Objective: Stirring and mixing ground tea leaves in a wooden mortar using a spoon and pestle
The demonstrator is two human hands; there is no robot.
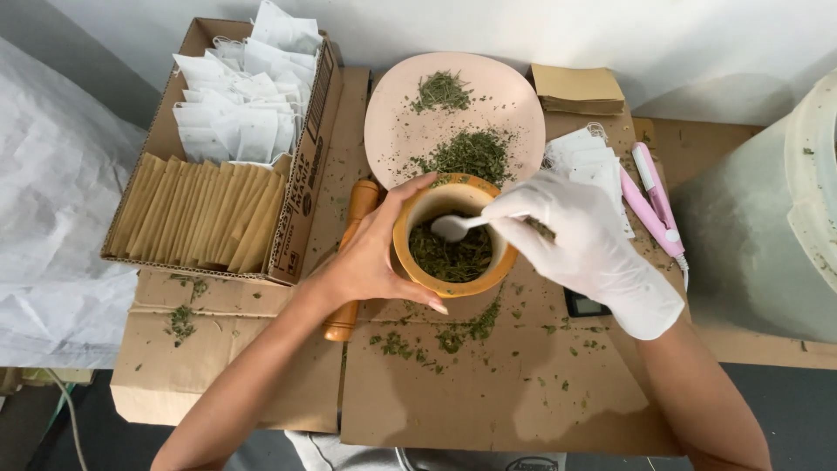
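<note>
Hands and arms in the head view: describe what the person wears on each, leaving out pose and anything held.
The left hand is bare: no glove, ring or watch shows, and the forearm has no sleeve. The right hand wears a thin white disposable glove, wrinkled, ending in a loose cuff at the wrist; the forearm beyond it is unsleeved too.

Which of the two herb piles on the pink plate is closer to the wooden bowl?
The larger pile of green dried herbs, at the near edge of the round pink plate, just above the wooden bowl. The smaller pile lies farther back.
</note>
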